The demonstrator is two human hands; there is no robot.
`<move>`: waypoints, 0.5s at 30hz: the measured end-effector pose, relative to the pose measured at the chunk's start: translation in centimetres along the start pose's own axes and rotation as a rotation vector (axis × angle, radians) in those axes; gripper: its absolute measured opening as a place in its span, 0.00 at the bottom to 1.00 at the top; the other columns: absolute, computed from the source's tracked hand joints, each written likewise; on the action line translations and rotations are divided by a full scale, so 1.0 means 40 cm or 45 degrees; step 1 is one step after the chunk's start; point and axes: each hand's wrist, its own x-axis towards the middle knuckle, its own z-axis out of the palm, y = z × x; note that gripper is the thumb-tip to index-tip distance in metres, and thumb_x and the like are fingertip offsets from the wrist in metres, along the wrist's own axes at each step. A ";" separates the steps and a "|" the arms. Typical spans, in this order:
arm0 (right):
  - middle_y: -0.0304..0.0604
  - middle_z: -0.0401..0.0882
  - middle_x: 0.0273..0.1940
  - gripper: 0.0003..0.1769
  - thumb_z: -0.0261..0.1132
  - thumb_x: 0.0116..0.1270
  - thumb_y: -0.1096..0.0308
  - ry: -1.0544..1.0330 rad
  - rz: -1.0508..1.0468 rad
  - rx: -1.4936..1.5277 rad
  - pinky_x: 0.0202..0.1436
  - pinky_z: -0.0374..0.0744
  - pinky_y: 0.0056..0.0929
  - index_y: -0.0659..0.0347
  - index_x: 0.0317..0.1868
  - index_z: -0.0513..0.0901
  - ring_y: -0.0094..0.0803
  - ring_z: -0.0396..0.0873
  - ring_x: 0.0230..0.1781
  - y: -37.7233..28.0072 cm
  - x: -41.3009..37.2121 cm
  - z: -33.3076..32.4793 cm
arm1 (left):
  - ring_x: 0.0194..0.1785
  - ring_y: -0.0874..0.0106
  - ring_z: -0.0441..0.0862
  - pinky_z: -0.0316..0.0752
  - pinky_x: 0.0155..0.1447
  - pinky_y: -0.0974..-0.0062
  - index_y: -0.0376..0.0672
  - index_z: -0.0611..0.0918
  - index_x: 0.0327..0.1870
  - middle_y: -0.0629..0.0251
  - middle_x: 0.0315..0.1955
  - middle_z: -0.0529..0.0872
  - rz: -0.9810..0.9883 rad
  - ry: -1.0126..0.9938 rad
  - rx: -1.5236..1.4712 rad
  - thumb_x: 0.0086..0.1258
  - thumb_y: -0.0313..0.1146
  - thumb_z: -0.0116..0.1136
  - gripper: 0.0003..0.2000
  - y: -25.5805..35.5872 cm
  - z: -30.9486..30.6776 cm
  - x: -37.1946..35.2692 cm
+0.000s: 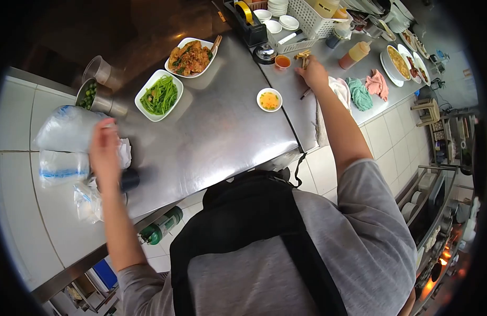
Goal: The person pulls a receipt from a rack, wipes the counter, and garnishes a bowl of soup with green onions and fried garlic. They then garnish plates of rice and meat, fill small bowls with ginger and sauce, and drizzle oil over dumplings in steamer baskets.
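Note:
My left hand [104, 150] is smeared by motion over the left end of the steel counter, beside clear plastic bags [69, 129] with blue stripes. A white crumpled paper [125, 152] lies by its wrist. Far to the right, my right hand [313, 75] reaches over the counter with its fingers drawn together at some small tan pieces [303, 54]; I cannot tell what these are. Just left of those fingers stands a small cup of orange sauce [282, 62]. A white bowl of yellow broth [269, 100] sits nearer to me.
Toward the back stand a white dish of leafy greens [159, 96] and a dish of fried pieces [191, 59]. A metal pot [98, 100] holds green limes. Folded cloths [359, 93], a sauce bottle [355, 55], a tape dispenser [247, 21] and a white basket [309, 21] line the right side.

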 end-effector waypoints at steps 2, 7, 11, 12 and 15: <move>0.58 0.85 0.42 0.19 0.69 0.60 0.58 -0.036 -0.033 0.096 0.47 0.79 0.45 0.63 0.46 0.80 0.51 0.84 0.47 0.066 0.064 0.065 | 0.31 0.82 0.73 0.70 0.35 0.82 0.45 0.69 0.56 0.73 0.30 0.75 -0.111 -0.063 -0.203 0.75 0.34 0.57 0.14 -0.082 0.157 -0.044; 0.37 0.83 0.34 0.22 0.69 0.62 0.72 -0.398 0.092 0.669 0.39 0.77 0.21 0.69 0.56 0.79 0.22 0.78 0.33 0.114 0.064 0.004 | 0.34 0.71 0.79 0.78 0.39 0.75 0.42 0.61 0.63 0.60 0.35 0.78 -0.866 0.106 -1.019 0.76 0.36 0.55 0.21 -0.263 0.388 -0.078; 0.38 0.83 0.36 0.22 0.68 0.63 0.71 -0.465 0.080 0.860 0.41 0.76 0.22 0.68 0.57 0.79 0.22 0.79 0.35 0.136 0.068 0.015 | 0.41 0.63 0.83 0.82 0.48 0.70 0.43 0.50 0.72 0.50 0.43 0.81 -0.843 0.141 -1.171 0.80 0.44 0.44 0.28 -0.269 0.412 -0.023; 0.39 0.83 0.35 0.20 0.68 0.63 0.72 -0.439 0.056 0.868 0.38 0.76 0.23 0.69 0.55 0.80 0.23 0.78 0.32 0.134 0.064 0.020 | 0.43 0.61 0.84 0.82 0.50 0.69 0.43 0.47 0.74 0.47 0.46 0.82 -0.824 0.107 -1.183 0.81 0.45 0.40 0.29 -0.270 0.409 -0.005; 0.40 0.83 0.34 0.19 0.68 0.63 0.73 -0.370 0.022 0.790 0.36 0.76 0.23 0.70 0.54 0.80 0.24 0.78 0.30 0.126 0.051 0.014 | 0.45 0.60 0.85 0.83 0.50 0.67 0.44 0.50 0.74 0.44 0.49 0.81 -0.835 0.148 -1.209 0.81 0.42 0.35 0.25 -0.277 0.418 0.040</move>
